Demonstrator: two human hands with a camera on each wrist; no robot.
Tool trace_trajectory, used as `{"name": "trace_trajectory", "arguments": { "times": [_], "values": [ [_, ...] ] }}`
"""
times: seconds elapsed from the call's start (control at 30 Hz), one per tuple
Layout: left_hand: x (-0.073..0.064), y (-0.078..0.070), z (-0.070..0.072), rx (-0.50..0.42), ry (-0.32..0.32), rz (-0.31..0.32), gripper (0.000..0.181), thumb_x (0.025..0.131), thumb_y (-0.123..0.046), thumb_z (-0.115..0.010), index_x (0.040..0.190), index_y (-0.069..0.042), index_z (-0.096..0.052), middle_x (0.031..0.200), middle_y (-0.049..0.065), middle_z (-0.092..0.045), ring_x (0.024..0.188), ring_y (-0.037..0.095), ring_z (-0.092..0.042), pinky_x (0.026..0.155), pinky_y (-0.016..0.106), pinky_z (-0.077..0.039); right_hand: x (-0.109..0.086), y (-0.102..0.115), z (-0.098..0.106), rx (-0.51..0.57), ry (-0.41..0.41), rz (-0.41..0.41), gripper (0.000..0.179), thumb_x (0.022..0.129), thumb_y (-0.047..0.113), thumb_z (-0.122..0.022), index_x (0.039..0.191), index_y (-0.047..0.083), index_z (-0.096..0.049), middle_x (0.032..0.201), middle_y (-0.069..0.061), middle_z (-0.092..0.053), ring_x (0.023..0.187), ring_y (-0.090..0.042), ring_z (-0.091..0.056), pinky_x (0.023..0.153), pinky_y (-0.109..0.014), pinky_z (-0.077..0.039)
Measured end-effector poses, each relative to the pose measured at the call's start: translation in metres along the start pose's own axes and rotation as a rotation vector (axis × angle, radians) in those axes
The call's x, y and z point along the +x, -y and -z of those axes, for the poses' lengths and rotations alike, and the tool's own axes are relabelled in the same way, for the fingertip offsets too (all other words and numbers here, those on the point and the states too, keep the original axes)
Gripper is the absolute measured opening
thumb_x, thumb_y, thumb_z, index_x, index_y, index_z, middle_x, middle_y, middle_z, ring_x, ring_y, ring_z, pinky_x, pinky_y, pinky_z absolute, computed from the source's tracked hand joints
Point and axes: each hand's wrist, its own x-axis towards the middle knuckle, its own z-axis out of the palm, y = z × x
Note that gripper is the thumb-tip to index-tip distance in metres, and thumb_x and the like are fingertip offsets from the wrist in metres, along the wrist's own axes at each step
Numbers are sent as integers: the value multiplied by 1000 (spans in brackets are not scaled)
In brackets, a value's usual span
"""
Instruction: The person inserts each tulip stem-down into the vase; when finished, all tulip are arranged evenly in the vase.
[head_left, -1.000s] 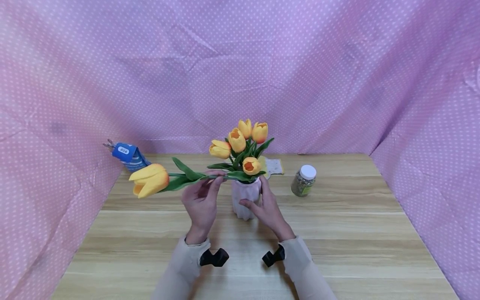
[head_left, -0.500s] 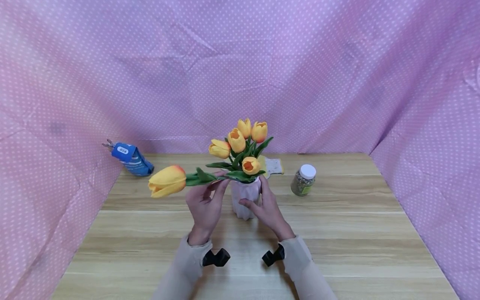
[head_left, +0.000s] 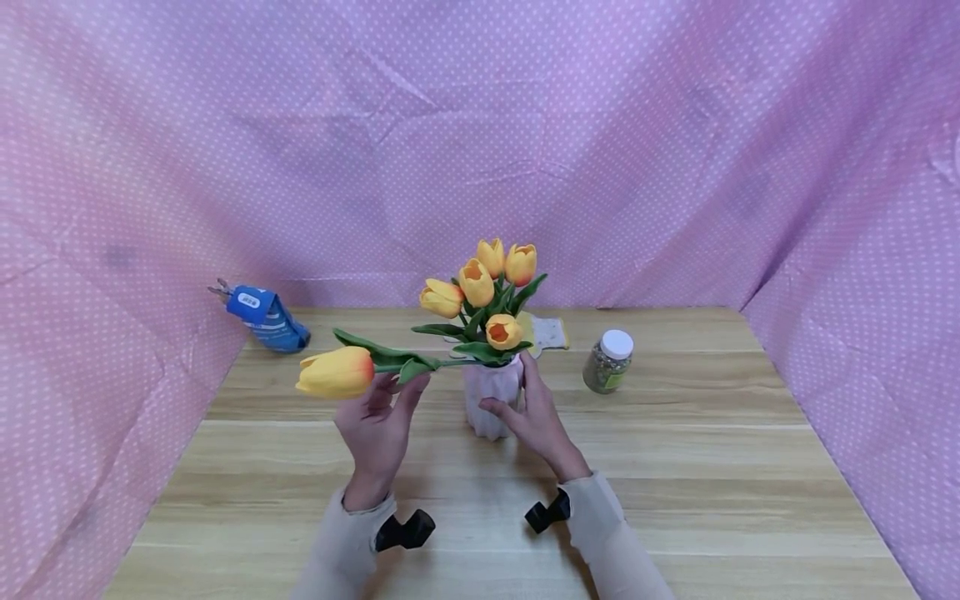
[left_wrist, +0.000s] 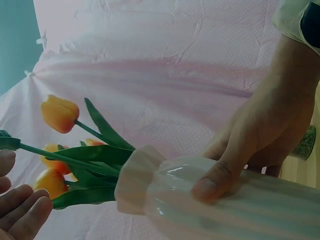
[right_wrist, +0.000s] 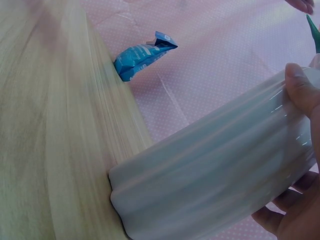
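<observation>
In the head view a yellow-orange tulip with green leaves lies nearly level, its stem running right to the mouth of a pale ribbed vase. My left hand pinches it by the leaves just behind the bloom, fingertips right under the stem. In the left wrist view the thin stem reaches over the vase rim, and only fingertips of that hand show. My right hand grips the vase near its rim, thumb on the front. Several other tulips stand in the vase.
A blue bag lies at the table's back left. Right of the vase stands a white-lidded jar with dark contents. A flat yellow and white item sits behind the vase on the wooden table, before pink dotted cloth.
The single tulip's bloom first swung right, then turned so its leaves spread. My left hand moved right, then back left along the stem towards the bloom. My right hand stayed on the vase.
</observation>
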Motion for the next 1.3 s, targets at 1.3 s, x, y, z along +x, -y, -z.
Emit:
{"name": "trace_trajectory", "arguments": {
  "times": [1.3],
  "values": [
    [61, -21, 26, -817, 258, 31, 24, 90, 14, -61, 114, 16, -62, 111, 25, -74, 105, 38, -73, 96, 44, -61, 0, 2, 0, -6, 4, 11, 88, 87, 36, -78, 155, 32, -22, 155, -5, -45, 142, -29, -46, 118, -59, -38]
  ]
}}
